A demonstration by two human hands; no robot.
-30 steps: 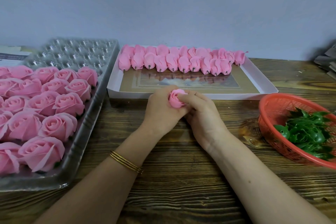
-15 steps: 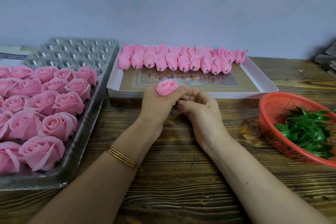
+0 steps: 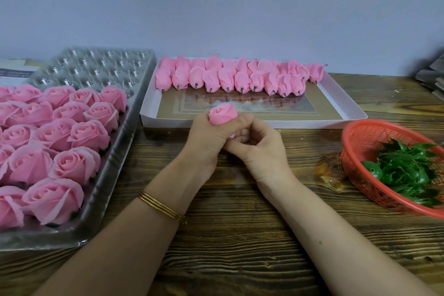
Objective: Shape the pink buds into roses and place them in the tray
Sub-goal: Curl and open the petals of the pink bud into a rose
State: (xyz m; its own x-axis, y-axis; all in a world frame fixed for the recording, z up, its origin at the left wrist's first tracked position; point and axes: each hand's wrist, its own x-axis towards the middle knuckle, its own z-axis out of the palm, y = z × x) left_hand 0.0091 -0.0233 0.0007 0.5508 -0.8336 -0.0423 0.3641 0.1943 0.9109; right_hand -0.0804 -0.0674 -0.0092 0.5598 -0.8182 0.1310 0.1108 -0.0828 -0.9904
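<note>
While the bud (image 3: 222, 115) sits upright in my left hand (image 3: 206, 137), fingers and thumb curled round its lower half, my right hand (image 3: 259, 151) meets it from the right. Its curled fingers pinch the bud's base, and its index fingertip lies against the bud's side. Both hands hover over the wooden table (image 3: 240, 235), just near of the white box (image 3: 264, 124).

Only the bud's top shows above my fingers. It is a tight swirl with no outer petals spread, so I judge the shaping of this one only begun.

On the left, the tray (image 3: 96, 230) holds many opened roses (image 3: 72, 166) filling its near and middle rows. Its far rows of cups stand bare, so a good share is done but room remains.

At the far edge of the box lie two crowded rows of unshaped buds (image 3: 228, 77), stems pointing near; those are what is left.

On the right, a red basket (image 3: 355, 142) holds green leafy pieces (image 3: 403, 170), apart from my hands.
</note>
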